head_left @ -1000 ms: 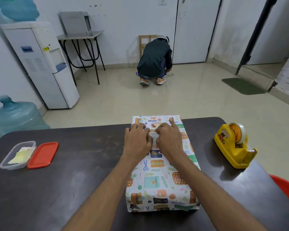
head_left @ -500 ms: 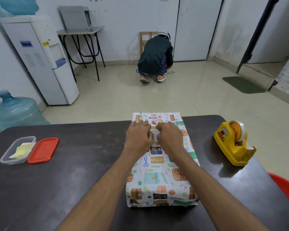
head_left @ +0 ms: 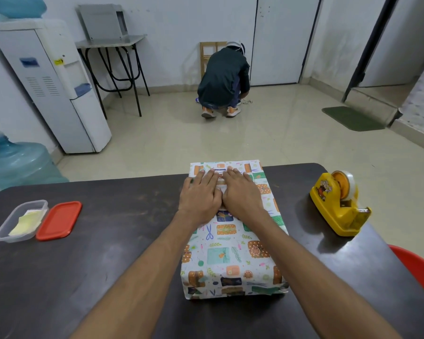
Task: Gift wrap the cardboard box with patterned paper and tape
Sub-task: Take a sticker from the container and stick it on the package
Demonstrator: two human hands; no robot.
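The box (head_left: 233,253), covered in white paper with orange, green and blue gift prints, lies lengthwise on the dark table (head_left: 108,265), its far end at the table's far edge. My left hand (head_left: 200,195) and my right hand (head_left: 241,193) lie flat side by side on the far half of the box top, fingers straight and pointing away, pressing on the paper. What is under the palms is hidden. A yellow tape dispenser (head_left: 339,204) with a roll of clear tape stands on the table to the right of the box.
At the table's left sit a clear plastic tub (head_left: 20,220) holding yellow paper and its red lid (head_left: 59,220). A red chair edge (head_left: 421,267) shows at the right. Beyond the table a person (head_left: 224,79) crouches on the floor; a water dispenser (head_left: 49,86) and bottle (head_left: 17,162) stand left.
Both hands went from curled fingers pinching at the middle of the box top to lying flat with fingers stretched toward the far end. The box stayed put.
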